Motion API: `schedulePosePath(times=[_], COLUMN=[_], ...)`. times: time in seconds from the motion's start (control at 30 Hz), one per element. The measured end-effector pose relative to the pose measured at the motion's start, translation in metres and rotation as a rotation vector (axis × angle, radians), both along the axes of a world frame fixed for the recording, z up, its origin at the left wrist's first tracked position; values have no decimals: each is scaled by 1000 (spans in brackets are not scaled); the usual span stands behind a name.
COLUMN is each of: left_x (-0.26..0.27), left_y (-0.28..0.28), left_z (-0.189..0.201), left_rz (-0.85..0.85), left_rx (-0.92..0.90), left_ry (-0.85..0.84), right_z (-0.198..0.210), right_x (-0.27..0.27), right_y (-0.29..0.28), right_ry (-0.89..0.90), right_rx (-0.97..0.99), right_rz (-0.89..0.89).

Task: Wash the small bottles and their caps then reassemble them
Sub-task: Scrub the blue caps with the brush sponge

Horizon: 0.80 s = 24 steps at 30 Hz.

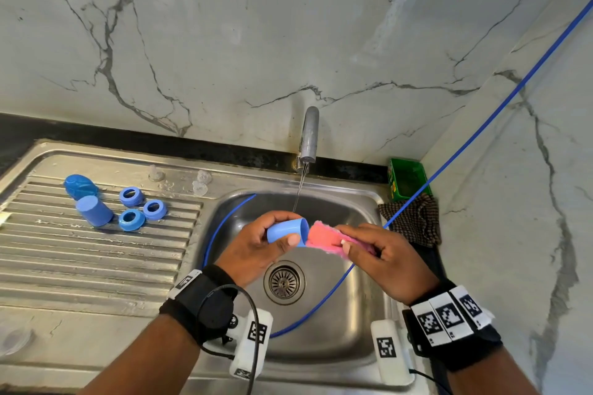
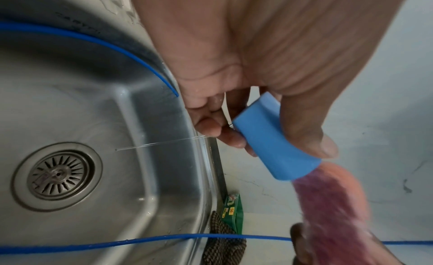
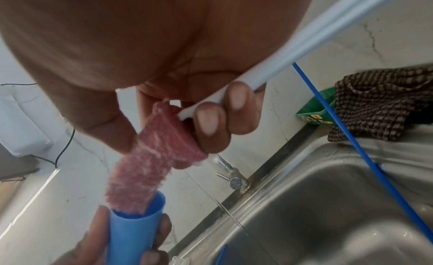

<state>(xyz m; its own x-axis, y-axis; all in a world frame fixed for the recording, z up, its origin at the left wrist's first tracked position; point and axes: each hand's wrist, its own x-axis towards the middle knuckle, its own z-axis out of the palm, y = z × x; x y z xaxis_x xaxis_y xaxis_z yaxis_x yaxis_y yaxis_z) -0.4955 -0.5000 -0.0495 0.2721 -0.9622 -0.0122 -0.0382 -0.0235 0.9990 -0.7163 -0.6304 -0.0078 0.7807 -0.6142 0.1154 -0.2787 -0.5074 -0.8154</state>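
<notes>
Over the sink [image 1: 337,340] my left hand [image 1: 290,225] grips a small blue cylindrical bottle part [image 1: 279,234], open mouth pointing right. My right hand [image 1: 341,235] pinches a pink sponge [image 1: 324,237] whose end is pushed into that mouth. The blue part [image 3: 133,232] and sponge [image 3: 150,169] show the same way in the right wrist view, where a white rod [image 3: 257,72] also lies under my fingers. The left wrist view shows my thumb on the blue part [image 2: 274,139]. Another blue bottle piece [image 1: 80,186], a blue cup [image 1: 93,210] and three blue rings [image 1: 131,196] lie on the drainboard.
The tap [image 1: 308,135] runs a thin stream behind my hands. Clear teats [image 1: 203,176] stand at the back of the drainboard [image 1: 96,266]. A blue cable [image 1: 481,128] crosses the basin. A green box [image 1: 406,178] and checked cloth [image 1: 410,218] sit at the right.
</notes>
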Motion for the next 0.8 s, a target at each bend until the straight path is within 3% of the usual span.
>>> schedulePosePath(times=[0.23, 0.37, 0.5, 0.67, 0.8], left_x=[-16, -11, -6, -15, -24], left_y=[-3, -3, -3, -4, -5], left_z=[-2, 0, 3, 5, 11], left_rz=[-148, -112, -68, -144, -134], left_rx=[10, 19, -11, -10, -29], left_ry=[15, 48, 34, 30, 47], right_z=[-8, -4, -10, -6, -11], right_x=[19, 15, 7, 11, 15], right_y=[13, 10, 6, 10, 16], right_ry=[143, 177, 136, 133, 51], right_rx=[-124, 59, 246, 36, 112], right_rz=[167, 234, 178, 166, 144])
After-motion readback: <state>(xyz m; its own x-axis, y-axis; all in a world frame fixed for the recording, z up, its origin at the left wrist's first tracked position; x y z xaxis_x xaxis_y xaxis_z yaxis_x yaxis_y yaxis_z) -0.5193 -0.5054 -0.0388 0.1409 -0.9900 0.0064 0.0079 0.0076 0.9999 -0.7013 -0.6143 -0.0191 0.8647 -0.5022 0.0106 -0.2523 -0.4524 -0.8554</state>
